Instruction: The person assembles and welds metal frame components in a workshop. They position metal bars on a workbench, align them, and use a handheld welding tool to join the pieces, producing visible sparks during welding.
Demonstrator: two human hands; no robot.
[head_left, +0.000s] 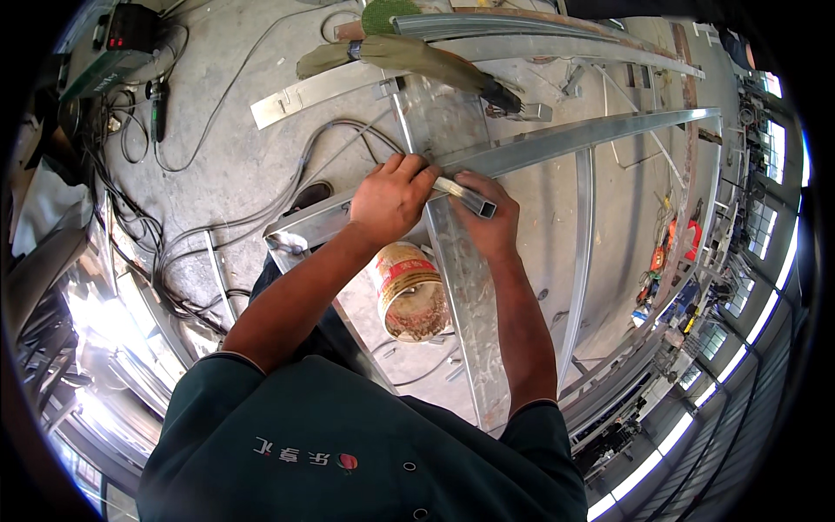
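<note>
A short piece of square metal tube [470, 197] lies across the metal frame, its hollow end toward my right hand. My left hand [393, 197] is closed at the tube's far-left end, knuckles up; part of that end is hidden under the fingers. My right hand [492, 219] is closed round the hollow end, with fingers on its upper side. Beneath both hands, a wide flat metal strip [461, 304] runs toward me, and a long bar [600, 129] of the frame stretches off to the right.
A stained bucket [410, 300] stands on the floor below the frame. Dark cables [287, 187] cross the floor at left, near a welding machine [117, 48]. A green cloth bundle [417, 63] lies over metal bars at the far side. More metal lengths are stacked at right.
</note>
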